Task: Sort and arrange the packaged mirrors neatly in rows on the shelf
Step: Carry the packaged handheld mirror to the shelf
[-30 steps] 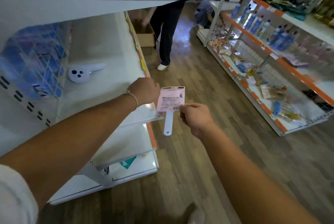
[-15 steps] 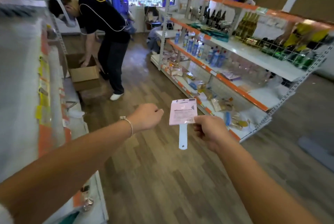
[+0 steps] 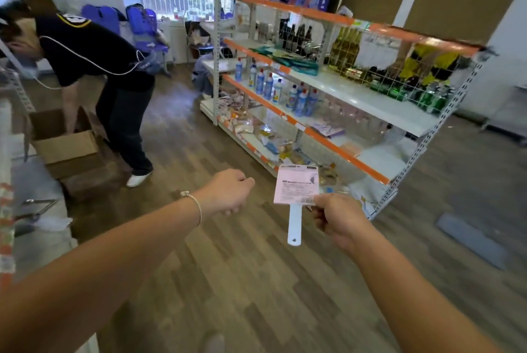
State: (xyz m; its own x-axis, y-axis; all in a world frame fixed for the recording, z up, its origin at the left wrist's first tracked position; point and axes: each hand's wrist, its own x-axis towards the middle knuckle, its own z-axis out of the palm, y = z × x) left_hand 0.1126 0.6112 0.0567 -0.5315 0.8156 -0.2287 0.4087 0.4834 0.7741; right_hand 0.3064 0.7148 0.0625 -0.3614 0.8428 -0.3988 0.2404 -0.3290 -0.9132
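A packaged hand mirror [image 3: 296, 187] with a pink label card and a white handle hangs upright in front of me. My right hand [image 3: 338, 217] pinches its lower right corner. To the mirror's left floats my left hand [image 3: 228, 191], loosely curled, with a thin bracelet at the wrist and nothing in it. Both hands are over the wooden aisle floor. The white shelf unit [image 3: 5, 210] I was facing shows only as a blurred strip at the far left edge.
Across the aisle stands an orange-edged shelf rack [image 3: 345, 150] with bottles, packets and wire dividers. A person in black [image 3: 108, 67] bends over an open cardboard box [image 3: 67, 144] at the left. A grey mat [image 3: 470, 238] lies on the floor at the right.
My view has swung right, from the white shelf to the aisle and the opposite rack. The mirror stays in my right hand; my left hand has drawn away from it.
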